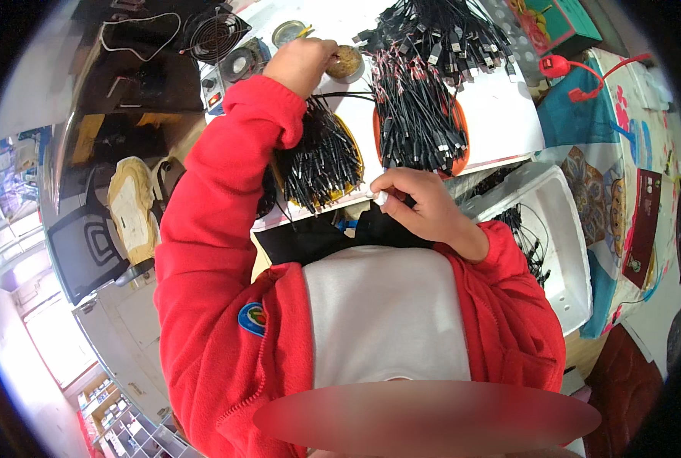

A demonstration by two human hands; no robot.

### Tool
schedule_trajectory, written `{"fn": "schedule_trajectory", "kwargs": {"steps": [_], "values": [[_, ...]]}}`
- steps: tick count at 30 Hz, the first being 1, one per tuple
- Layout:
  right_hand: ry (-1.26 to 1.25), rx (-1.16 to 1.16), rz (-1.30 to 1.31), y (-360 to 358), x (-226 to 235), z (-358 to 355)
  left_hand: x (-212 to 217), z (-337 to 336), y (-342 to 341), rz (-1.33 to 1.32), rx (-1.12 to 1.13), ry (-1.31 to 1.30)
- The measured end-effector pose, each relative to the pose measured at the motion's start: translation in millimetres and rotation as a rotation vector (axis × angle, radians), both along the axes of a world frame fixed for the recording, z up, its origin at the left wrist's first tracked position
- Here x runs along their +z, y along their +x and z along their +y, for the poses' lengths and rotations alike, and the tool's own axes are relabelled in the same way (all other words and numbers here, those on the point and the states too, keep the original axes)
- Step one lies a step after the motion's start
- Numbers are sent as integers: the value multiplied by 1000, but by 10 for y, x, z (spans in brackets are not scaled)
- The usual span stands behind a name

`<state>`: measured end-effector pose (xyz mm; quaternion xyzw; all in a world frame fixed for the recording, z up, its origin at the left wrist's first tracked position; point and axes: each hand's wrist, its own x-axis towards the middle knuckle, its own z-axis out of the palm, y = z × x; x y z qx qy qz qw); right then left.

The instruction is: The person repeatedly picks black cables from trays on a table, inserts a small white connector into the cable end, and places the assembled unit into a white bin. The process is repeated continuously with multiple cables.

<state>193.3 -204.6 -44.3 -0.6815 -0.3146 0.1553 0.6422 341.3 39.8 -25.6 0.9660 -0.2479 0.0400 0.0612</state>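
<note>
My left hand (300, 67) reaches across the white table (501, 114), its fingers pinched together beside a small round tin (346, 62) of brownish-yellow material. What they grip is hidden. Nearer to me, my right hand (424, 204) is closed at the table's front edge, with a small white bit (381, 198) at its fingertips; I cannot tell whether it is held or wrapped on a finger. Between the hands lie a bundle of black cables (321, 160) on a yellow-rimmed tray and black cables with reddish ends (417, 114) on an orange tray (462, 122).
Black USB cables (439, 34) are heaped at the back. A fan (214, 37), a second round tin (288, 32) and a knobbed box (212, 93) stand back left. On the right sit a white foam box (573, 259) with cables and a red cable (585, 91).
</note>
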Motion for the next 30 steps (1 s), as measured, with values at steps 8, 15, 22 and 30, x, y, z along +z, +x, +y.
{"fn": "schedule_trajectory", "kwargs": {"steps": [8, 15, 22, 30], "values": [[10, -28, 41, -135, 19, 42, 361, 801, -261, -187, 182, -185], [-47, 39, 60, -209, 41, 142, 145, 1450, -225, -165, 372, -83], [-90, 35, 44, -200, 43, 201, 5, 1587, -80, -143, 362, 81], [-98, 53, 65, -148, 36, 241, 43, 1526, 8, -105, 343, 208]]}}
